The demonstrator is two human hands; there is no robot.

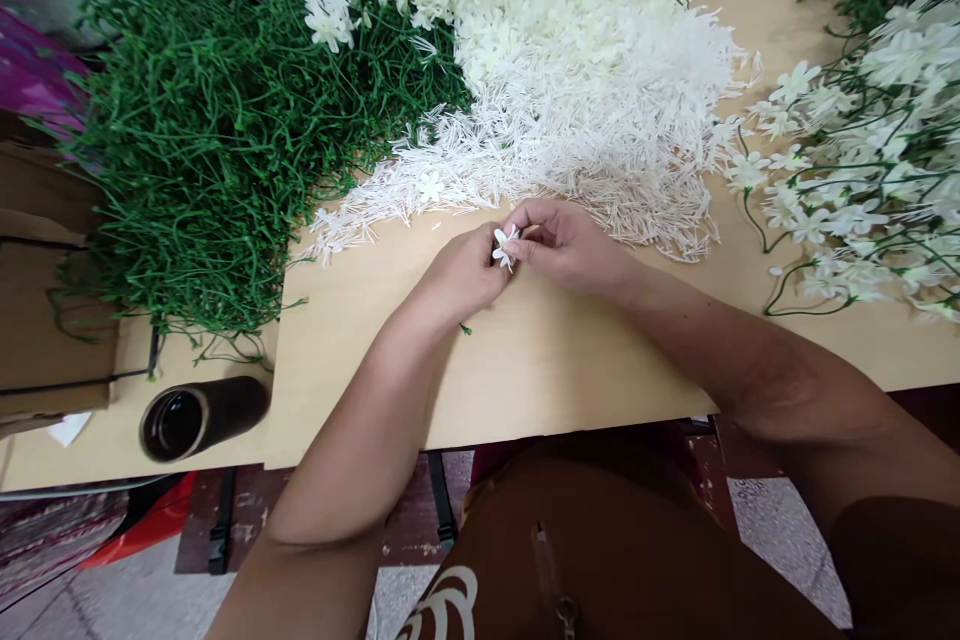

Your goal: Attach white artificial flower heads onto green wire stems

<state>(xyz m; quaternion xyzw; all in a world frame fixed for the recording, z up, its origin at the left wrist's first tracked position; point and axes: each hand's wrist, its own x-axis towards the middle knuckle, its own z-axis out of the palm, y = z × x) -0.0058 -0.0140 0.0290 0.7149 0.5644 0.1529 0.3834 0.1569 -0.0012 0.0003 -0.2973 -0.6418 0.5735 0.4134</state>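
Note:
A small white artificial flower (504,248) sits between my two hands above the table. The fingers of my left hand (474,265) are closed around its lower part. From the other side, my right hand (559,238) pinches its petals between thumb and fingers. Below my left wrist, a short green stem tip (466,329) shows; whether it joins the flower is hidden by the hand. Just beyond my hands lies a heap of thin white stamen-like pieces (600,160), with loose white blossoms (540,20) piled behind it.
Green plastic stems (210,140) form a big pile at the left. Finished-looking white flowers on green stems (862,190) lie at the right. A dark cylinder (225,407) rests near the table's front left edge, beside a cardboard box (52,300).

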